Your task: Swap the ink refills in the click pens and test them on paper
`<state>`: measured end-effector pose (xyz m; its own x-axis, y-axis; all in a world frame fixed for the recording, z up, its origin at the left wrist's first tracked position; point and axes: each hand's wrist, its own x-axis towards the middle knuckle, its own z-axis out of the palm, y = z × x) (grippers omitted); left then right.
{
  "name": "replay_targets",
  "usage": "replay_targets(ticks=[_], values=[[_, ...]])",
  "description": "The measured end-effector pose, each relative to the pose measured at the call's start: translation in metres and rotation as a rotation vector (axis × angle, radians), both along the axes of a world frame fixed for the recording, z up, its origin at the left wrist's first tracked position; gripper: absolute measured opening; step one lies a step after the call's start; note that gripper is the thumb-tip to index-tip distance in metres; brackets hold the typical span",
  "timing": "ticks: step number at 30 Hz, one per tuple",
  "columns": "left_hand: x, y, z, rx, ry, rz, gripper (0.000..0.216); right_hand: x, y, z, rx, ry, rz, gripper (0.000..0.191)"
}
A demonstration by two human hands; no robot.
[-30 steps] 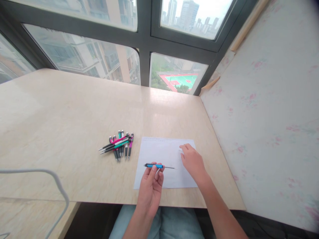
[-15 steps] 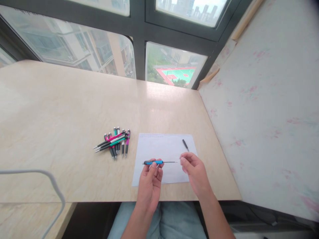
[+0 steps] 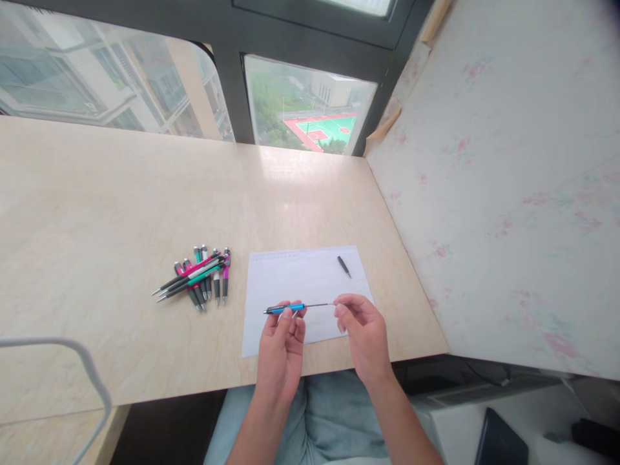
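Observation:
My left hand is closed around the blue barrel of an opened pen, held nearly level above the paper. A thin dark refill sticks out of the barrel's right end. My right hand is at the refill's tip, thumb and forefinger pinched together. Whatever is between those fingertips is too small to make out. The pen's black front grip lies apart on the white sheet of paper, beyond my right hand.
A pile of pens in several colours lies left of the paper on the pale table. A grey-white cable arcs over the near left edge. The flowered wall bounds the right side, with windows at the back.
My right hand has come in to the refill's tip, closing the small gap between them. My left hand keeps its hold on the barrel. The camera view has shifted to the right.

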<state>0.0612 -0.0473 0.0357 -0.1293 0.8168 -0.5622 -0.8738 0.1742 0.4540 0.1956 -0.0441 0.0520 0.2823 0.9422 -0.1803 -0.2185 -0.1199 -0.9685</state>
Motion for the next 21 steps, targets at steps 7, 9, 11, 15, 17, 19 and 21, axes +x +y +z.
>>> replay_targets(ticks=[7, 9, 11, 15, 17, 19, 21], values=[[0.003, 0.003, 0.001, 0.021, 0.047, -0.051, 0.017, -0.011, 0.0, 0.002, -0.01, 0.048, 0.065, 0.012], [0.004, 0.004, 0.001, 0.029, 0.055, -0.059, 0.019, -0.016, 0.002, 0.001, -0.02, 0.086, 0.058, 0.014], [0.005, 0.006, 0.001, 0.028, 0.057, -0.053, 0.022, -0.021, 0.004, 0.0, -0.015, 0.124, 0.051, 0.014], [0.006, 0.008, 0.0, 0.009, 0.076, -0.046, 0.022, -0.027, 0.007, -0.006, 0.031, 0.152, 0.048, 0.014], [0.006, 0.008, -0.001, 0.0, 0.086, -0.045, 0.02, -0.029, 0.009, -0.008, 0.045, 0.155, 0.055, 0.013], [0.006, 0.008, -0.002, -0.006, 0.091, -0.042, 0.018, -0.029, 0.011, -0.009, 0.045, 0.155, 0.062, 0.013], [0.006, 0.008, -0.003, -0.009, 0.09, -0.044, 0.015, -0.029, 0.012, -0.009, 0.033, 0.154, 0.067, 0.013]])
